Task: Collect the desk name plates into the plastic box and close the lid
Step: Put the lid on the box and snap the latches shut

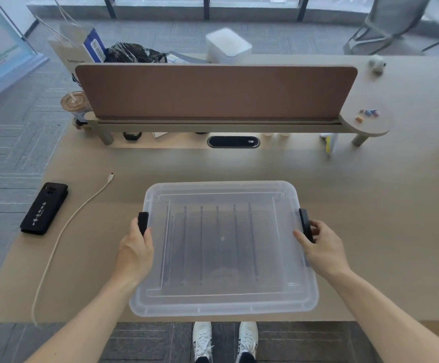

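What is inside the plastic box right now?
Through the clear lid of the plastic box, dark upright lines show, likely name plates standing on edge; number and details cannot be made out.

Translucent clear plastic box (223, 247) with black latches (143, 222), tan desk (370, 205), brown divider (215, 91), perhaps white-printed black case (44, 208).

Both forearms bare to the frame's lower edge; no sleeves, watch, rings or bands visible. Left hand (137, 247) and right hand (323, 247) ungloved, nails short and plain. Feet visible below the desk edge: white lace-up sneakers (225, 341), white laces, rounded toes. Dark trouser hems or socks at the ankles, cut off by the frame; cannot tell which.
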{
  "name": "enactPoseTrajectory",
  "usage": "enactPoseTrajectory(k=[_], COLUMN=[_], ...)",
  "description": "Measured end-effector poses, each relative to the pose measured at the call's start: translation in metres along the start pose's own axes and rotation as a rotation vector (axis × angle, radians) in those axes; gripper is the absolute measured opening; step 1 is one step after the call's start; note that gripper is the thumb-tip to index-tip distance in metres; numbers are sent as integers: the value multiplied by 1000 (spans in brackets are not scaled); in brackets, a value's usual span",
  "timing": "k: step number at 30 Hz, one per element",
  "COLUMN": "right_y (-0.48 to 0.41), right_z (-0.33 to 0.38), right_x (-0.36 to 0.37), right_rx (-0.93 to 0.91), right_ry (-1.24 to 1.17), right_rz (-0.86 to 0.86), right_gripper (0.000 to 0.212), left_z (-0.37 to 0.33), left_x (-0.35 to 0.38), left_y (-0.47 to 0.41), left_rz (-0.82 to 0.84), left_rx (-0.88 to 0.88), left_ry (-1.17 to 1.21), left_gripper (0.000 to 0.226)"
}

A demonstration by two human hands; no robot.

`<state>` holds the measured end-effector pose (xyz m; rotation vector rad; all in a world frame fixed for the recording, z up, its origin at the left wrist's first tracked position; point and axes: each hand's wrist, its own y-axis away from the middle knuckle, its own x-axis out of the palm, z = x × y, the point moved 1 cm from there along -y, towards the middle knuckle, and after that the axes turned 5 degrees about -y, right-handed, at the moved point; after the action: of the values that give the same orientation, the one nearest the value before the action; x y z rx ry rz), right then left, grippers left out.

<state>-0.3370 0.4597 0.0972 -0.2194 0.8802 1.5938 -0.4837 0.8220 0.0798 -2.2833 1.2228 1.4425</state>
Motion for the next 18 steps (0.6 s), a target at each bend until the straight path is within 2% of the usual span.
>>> enactPoseTrajectory(k=[2,4,11,18], right_y=[0,2,8,14], right_z=[0,1,8,21], right_x=[2,4,12,26], right_rx=[-54,-51,-26,-139], right_ry=[91,100,150,210], right_rz=[-5,-4,-47,-62], right_gripper=[23,17,18,15], left_z=[2,3,4,7], left_x=[3,4,4,1], left_y=[0,-1,-5,-11], left_rz=[-15,-29,-53,-88], left_rx=[-1,-1,13,-3], left_ry=[-4,-6,21,9], left_gripper=[37,39,31,31])
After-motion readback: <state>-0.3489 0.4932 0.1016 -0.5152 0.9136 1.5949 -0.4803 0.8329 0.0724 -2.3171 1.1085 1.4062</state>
